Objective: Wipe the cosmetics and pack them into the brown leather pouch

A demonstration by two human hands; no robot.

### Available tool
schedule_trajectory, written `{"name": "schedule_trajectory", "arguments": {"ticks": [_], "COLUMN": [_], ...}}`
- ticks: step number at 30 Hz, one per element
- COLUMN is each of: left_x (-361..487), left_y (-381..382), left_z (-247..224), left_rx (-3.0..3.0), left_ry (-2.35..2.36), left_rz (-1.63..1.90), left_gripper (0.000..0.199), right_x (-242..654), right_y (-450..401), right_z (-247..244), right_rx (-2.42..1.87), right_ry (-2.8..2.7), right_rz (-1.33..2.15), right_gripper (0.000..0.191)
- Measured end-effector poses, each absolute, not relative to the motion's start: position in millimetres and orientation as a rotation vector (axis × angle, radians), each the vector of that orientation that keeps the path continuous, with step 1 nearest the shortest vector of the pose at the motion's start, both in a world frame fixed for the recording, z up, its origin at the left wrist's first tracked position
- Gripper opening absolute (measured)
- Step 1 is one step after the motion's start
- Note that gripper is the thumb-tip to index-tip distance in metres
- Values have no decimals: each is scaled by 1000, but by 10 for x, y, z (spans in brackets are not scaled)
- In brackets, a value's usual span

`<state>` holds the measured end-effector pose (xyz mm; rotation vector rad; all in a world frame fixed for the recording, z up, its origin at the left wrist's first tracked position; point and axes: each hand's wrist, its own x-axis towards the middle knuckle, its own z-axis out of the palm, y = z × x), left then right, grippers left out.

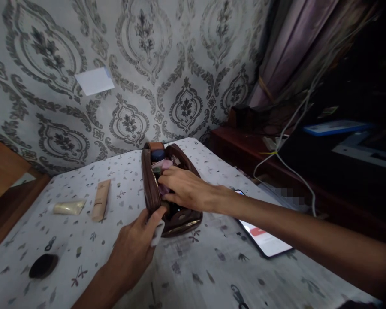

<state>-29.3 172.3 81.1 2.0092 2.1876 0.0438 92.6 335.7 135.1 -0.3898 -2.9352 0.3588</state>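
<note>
A brown zipped toiletry bag [152, 184] lies unzipped on a white patterned cloth, with several small items inside. My left hand [138, 238] pinches the near left rim of the bag. A piece of something white and thin [158, 233], perhaps tissue, shows under its fingers. My right hand [186, 186] reaches into the bag from the right, its fingers curled down among the contents. What those fingers hold is hidden. A dark blue round lid [158, 155] and a pink item [167, 164] show beyond the right hand.
Left of the bag lie a beige tube [101, 200], a clear yellowish tube [69, 207] and a dark round object [43, 266]. Under my right forearm is a lit phone [268, 240]. White cables [304, 107] hang at the right, beside a reddish-brown ledge [223, 141]. A patterned wall stands behind.
</note>
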Motion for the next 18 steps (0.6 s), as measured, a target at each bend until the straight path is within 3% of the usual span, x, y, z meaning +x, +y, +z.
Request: {"name": "schedule_trajectory", "arguments": {"ticks": [10, 18], "left_x": [-305, 21], "left_y": [1698, 1853], "left_z": [803, 1110], "left_rx": [2040, 1845], "left_ry": [2202, 2362], "left_rz": [77, -444], "left_gripper": [80, 62], "right_x": [975, 988], "right_y": [3405, 3421], "right_z": [1420, 1416], "right_rx": [-435, -399], "right_ry": [-2907, -2909], "right_rz": [392, 418], "right_gripper": [7, 8]}}
